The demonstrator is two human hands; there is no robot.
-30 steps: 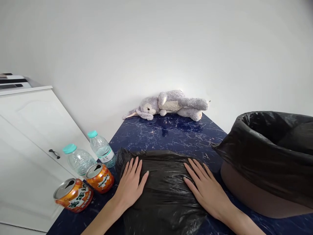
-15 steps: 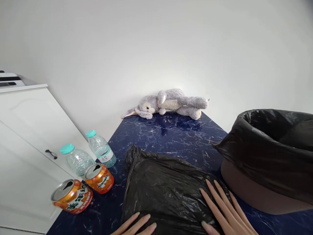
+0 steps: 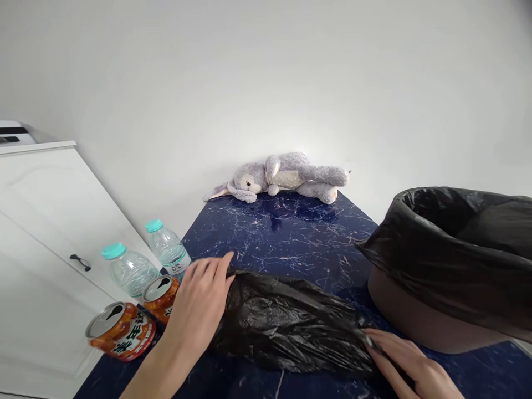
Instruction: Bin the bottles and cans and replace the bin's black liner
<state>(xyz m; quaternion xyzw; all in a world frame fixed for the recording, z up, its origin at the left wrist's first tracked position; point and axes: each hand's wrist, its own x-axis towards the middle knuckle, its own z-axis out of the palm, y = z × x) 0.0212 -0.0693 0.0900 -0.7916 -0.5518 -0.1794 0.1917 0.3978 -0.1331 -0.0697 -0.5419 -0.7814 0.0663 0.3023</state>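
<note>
A black plastic bag (image 3: 291, 324) lies crumpled and folded into a narrow strip across the dark blue marbled tabletop (image 3: 286, 244). At its left end is my left hand (image 3: 205, 293), its fingers curled around the bag's corner, partly hidden by the back of the hand. My right hand (image 3: 411, 360) pinches the bag's right end between thumb and fingers. Two orange soda cans, a front can (image 3: 124, 332) and a rear can (image 3: 160, 296), stand left of my left forearm, which partly covers the rear one.
Behind the cans stand two clear water bottles with turquoise caps, a left bottle (image 3: 131, 271) and a right bottle (image 3: 168, 249). A bin lined with a black bag (image 3: 440, 266) stands at the right. A grey plush rabbit (image 3: 286, 177) lies against the wall. At left is a white cabinet (image 3: 45, 221).
Both hands went from lying flat on the spread bag to holding its two ends. The bag's near part has been folded away from me, making it narrower.
</note>
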